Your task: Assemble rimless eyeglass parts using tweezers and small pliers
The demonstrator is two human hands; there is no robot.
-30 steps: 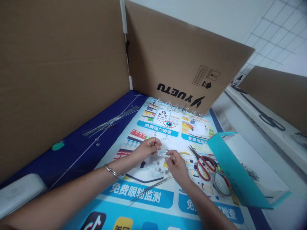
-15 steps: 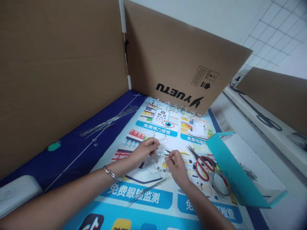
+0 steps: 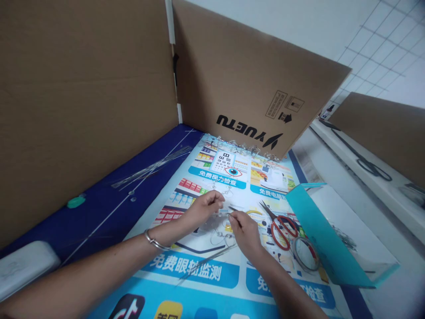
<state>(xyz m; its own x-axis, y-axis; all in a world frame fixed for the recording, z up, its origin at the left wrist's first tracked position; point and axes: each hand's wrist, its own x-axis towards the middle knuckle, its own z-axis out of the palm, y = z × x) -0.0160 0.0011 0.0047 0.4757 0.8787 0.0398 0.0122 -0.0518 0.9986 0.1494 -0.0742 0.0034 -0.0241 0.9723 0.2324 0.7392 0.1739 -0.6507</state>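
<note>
My left hand (image 3: pixel 203 207) pinches a strand of clear beads on thin wire (image 3: pixel 217 235), which lies looped on a printed poster mat (image 3: pixel 195 270). My right hand (image 3: pixel 244 232) is close beside it, with its fingertips holding a thin metal wire (image 3: pixel 234 211) whose tip reaches the beads near my left fingers. A metal bangle (image 3: pixel 156 242) circles my left wrist. Red-handled scissors (image 3: pixel 282 232) lie to the right of my right hand. A loose bundle of thin wires (image 3: pixel 207 261) lies below my hands.
Cardboard panels (image 3: pixel 83 97) stand along the back and left. Clear beaded pieces (image 3: pixel 242 148) line the mat's far edge. A wire bundle (image 3: pixel 152 168) lies on blue cloth (image 3: pixel 99 217). On the right are a tape ring (image 3: pixel 305 254) and a teal plastic folder (image 3: pixel 327 230).
My hands have stayed close together over the beads. The right hand's wire now angles toward the left fingers, and the beaded loops below have shifted slightly.
</note>
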